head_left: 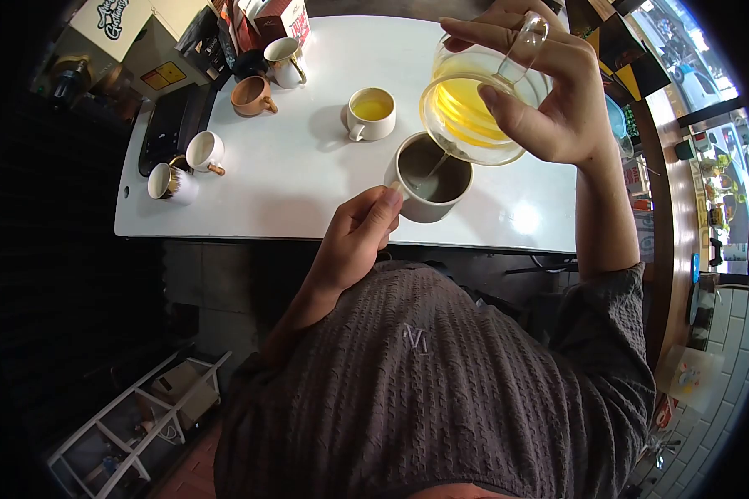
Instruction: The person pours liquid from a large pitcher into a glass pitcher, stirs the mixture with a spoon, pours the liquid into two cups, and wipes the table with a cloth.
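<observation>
My right hand (549, 91) is closed around the handle of a glass pitcher (466, 104) with yellow liquid, tilted over a large grey mug. A thin stream runs from its rim into the grey mug (434, 179), which stands at the front of the table. My left hand (360, 230) pinches the handle of that mug at its left side. Just behind and to the left, a smaller cream cup (372, 115) holds yellow liquid; no hand touches it.
On the white table (283, 183) stand a brown cup (254, 96), a white mug (285, 63) and two white cups (205, 152) (171, 185) at the left. A black tray (171, 129) lies along the left edge. Boxes (281, 22) stand at the back.
</observation>
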Motion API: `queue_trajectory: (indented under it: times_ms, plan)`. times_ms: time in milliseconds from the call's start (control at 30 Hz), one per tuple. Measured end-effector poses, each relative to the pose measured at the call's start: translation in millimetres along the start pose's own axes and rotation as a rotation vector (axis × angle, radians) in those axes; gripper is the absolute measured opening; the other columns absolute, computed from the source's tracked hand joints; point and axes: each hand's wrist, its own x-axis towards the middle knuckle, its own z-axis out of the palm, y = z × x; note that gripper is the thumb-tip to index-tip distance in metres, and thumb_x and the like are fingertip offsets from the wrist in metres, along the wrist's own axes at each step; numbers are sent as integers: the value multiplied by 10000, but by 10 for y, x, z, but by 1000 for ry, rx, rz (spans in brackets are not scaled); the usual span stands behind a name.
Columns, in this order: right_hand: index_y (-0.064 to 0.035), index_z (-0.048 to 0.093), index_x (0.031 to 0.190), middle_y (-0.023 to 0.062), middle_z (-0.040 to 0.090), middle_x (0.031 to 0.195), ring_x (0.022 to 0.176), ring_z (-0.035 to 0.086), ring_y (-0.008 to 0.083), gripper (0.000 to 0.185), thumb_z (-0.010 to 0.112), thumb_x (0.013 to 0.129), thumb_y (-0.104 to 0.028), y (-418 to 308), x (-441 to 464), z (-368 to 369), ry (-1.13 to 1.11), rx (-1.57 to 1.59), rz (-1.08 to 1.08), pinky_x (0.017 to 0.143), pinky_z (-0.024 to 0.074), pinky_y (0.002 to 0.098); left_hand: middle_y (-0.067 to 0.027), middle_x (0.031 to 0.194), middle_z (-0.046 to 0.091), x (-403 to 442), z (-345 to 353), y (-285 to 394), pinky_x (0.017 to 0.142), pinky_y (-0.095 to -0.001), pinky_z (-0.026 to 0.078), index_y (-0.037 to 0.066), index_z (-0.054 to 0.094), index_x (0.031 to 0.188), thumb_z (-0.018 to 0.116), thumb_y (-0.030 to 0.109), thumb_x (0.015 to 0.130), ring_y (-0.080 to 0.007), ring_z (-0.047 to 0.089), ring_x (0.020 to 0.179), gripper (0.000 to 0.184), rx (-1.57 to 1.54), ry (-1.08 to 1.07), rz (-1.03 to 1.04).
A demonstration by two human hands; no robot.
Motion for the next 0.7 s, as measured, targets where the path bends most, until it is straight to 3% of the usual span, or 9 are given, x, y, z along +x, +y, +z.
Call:
queue_trajectory:
  times_ms: [167,700]
  plan:
    - [71,700,949,148,693,785,748,629,245,498,655,631,-310,86,-32,64,72,44,-61,744,483,348,67,643,382,18,6,-12,453,-194,240,63,503,768,465,307,998,-6,286,526,338,-36,2,9]
    - [79,697,947,150,693,783,743,636,252,501,664,635,-312,72,-52,9,5,-15,2,764,488,353,68,649,375,59,37,-9,456,-189,233,75,479,749,454,289,1004,-2,279,534,333,-56,-13,18]
